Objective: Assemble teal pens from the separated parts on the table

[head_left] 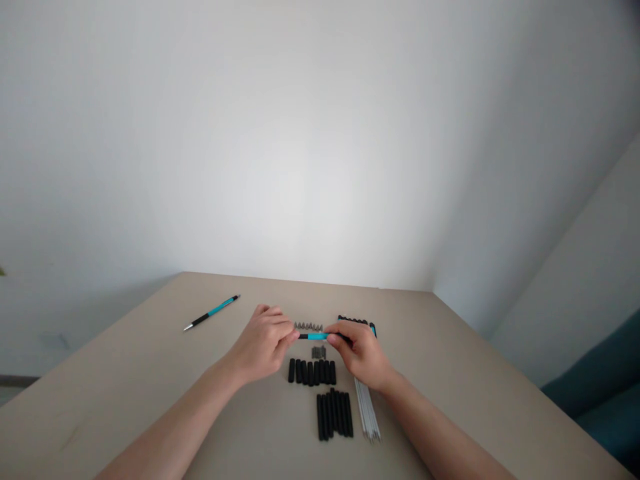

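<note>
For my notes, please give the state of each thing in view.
Held pen piece, roughly level
Left hand, pinching it
Right hand, pinching it
Other pen, lying flat, looks assembled
Pointed metal pieces, in a row
Small gray pieces, grouped
Shorter black cylinders, side by side
Longer black cylinders, side by side
White rods, bunched, partly hidden
Blue-black pieces, partly hidden

The left grip [265, 342] hides one end of the slim blue-and-black pen [317, 337]; the right grip [363, 352] covers the thin white rods' [367, 413] far ends.
</note>
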Available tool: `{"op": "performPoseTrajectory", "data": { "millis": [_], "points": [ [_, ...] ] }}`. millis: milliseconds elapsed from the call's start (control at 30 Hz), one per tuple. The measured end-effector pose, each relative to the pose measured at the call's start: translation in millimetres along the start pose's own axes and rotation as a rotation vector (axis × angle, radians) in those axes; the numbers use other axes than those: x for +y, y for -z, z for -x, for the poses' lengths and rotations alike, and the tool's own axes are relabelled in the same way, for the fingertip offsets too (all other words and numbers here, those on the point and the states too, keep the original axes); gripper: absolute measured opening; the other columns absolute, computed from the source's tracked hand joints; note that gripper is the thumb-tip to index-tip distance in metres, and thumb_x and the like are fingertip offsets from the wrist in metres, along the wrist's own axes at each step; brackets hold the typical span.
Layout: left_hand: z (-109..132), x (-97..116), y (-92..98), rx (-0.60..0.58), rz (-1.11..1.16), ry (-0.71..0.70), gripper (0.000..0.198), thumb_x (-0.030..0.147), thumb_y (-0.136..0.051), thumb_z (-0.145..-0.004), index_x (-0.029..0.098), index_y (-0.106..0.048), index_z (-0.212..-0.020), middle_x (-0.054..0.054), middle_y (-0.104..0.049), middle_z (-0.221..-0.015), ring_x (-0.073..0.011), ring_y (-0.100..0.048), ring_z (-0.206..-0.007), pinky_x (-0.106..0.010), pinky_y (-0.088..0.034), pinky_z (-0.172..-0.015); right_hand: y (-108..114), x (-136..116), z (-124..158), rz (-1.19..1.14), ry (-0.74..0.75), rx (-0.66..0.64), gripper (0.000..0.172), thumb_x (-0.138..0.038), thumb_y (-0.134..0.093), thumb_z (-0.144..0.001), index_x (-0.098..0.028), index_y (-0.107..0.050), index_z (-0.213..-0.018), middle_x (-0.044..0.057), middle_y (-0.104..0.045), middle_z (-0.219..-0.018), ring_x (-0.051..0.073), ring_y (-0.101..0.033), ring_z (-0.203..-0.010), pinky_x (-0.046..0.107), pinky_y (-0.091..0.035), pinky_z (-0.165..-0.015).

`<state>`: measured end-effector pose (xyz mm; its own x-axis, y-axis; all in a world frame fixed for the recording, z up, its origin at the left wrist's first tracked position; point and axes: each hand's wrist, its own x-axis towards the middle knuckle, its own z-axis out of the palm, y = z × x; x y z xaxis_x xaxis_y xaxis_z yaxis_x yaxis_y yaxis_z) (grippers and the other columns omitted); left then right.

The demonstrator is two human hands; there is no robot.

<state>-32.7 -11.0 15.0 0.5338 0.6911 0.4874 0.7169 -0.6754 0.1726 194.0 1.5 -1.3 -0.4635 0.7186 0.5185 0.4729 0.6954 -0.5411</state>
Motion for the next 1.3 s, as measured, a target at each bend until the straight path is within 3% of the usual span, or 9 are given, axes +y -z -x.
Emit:
{"op": "performPoseTrajectory", "data": {
  "millis": [233,400,567,733,900,1067,1200,1300],
  "points": [
    [-0.9,2.0,1.5,0.024,0.04,-0.013,0.021,0.031,-0.045,-0.09,0.019,-0.061,-0.083,-0.002,-0.063,-0.077,-0.0163,-0.05,-0.077,-0.032,-0.031,-0.076,0.0,3.9,1.4,0.007,-0.025,-0.011,0.026,-0.031,-0.045,-0.09,-0.018,-0.066,-0.083,0.003,-0.065,-0.067,0.013,-0.055,-0.059,0.024,-0.038,-0.056],
    [-1.6,1.2,0.4,0.009,-0.017,0.026,0.037,0.028,-0.034,-0.094,0.017,-0.055,-0.066,-0.002,-0.059,-0.063,-0.0155,-0.047,-0.071,-0.032,-0.03,-0.073,0.5,2.3,0.8,-0.001,0.0,-0.004,0.024,-0.03,-0.045,-0.09,-0.018,-0.066,-0.085,0.004,-0.066,-0.072,0.014,-0.057,-0.064,0.024,-0.038,-0.059],
    [-2.5,1.3,1.5,0.0,0.017,0.007,0.023,0.037,-0.048,-0.089,0.018,-0.058,-0.079,-0.001,-0.062,-0.075,-0.017,-0.048,-0.08,-0.031,-0.031,-0.075,1.3,1.0,1.1,0.014,-0.015,-0.012,0.023,-0.029,-0.046,-0.089,-0.018,-0.066,-0.084,0.003,-0.066,-0.07,0.014,-0.057,-0.062,0.024,-0.038,-0.058],
    [-2.4,-0.1,-1.2,0.011,-0.031,0.035,0.035,0.031,-0.038,-0.093,0.017,-0.056,-0.066,-0.002,-0.059,-0.066,-0.0176,-0.045,-0.079,-0.032,-0.03,-0.075,-0.2,0.6,1.3,0.021,0.003,0.004,0.021,-0.027,-0.046,-0.09,-0.018,-0.066,-0.088,0.004,-0.065,-0.074,0.015,-0.057,-0.068,0.025,-0.039,-0.062],
    [-2.4,0.7,-2.6,0.01,0.02,-0.012,0.017,0.033,-0.051,-0.088,0.02,-0.063,-0.085,-0.002,-0.064,-0.077,-0.0182,-0.045,-0.083,-0.033,-0.03,-0.077,-1.6,0.6,1.2,0.027,0.004,0.006,0.021,-0.028,-0.047,-0.09,-0.019,-0.066,-0.088,0.004,-0.064,-0.074,0.015,-0.056,-0.068,0.025,-0.039,-0.062],
    [-1.1,-0.7,-5.8,-0.058,0.027,0.058,0.027,0.024,-0.044,-0.091,0.017,-0.06,-0.07,-0.001,-0.064,-0.068,-0.0176,-0.046,-0.077,-0.033,-0.028,-0.073,-3.2,0.3,-1.5,0.064,0.065,0.04,0.019,-0.027,-0.049,-0.089,-0.02,-0.067,-0.09,0.004,-0.063,-0.071,0.017,-0.052,-0.07,0.028,-0.039,-0.064],
    [0.0,-2.1,-8.9,-0.094,0.065,0.059,0.025,0.012,-0.04,-0.089,0.017,-0.06,-0.075,-0.001,-0.065,-0.074,-0.0165,-0.047,-0.079,-0.032,-0.027,-0.074,-4.1,3.5,-3.2,0.048,0.093,0.084,0.017,-0.028,-0.052,-0.088,-0.022,-0.068,-0.092,0.005,-0.064,-0.074,0.018,-0.051,-0.074,0.031,-0.04,-0.067],
    [-0.8,-0.5,-9.0,-0.101,0.052,0.048,0.025,0.014,-0.039,-0.091,0.017,-0.059,-0.077,-0.002,-0.063,-0.069,-0.0168,-0.047,-0.079,-0.032,-0.026,-0.074,-3.8,4.3,-2.5,0.017,0.041,0.097,0.018,-0.028,-0.053,-0.087,-0.021,-0.066,-0.097,0.005,-0.064,-0.082,0.017,-0.054,-0.073,0.029,-0.041,-0.066]
  ]
}}
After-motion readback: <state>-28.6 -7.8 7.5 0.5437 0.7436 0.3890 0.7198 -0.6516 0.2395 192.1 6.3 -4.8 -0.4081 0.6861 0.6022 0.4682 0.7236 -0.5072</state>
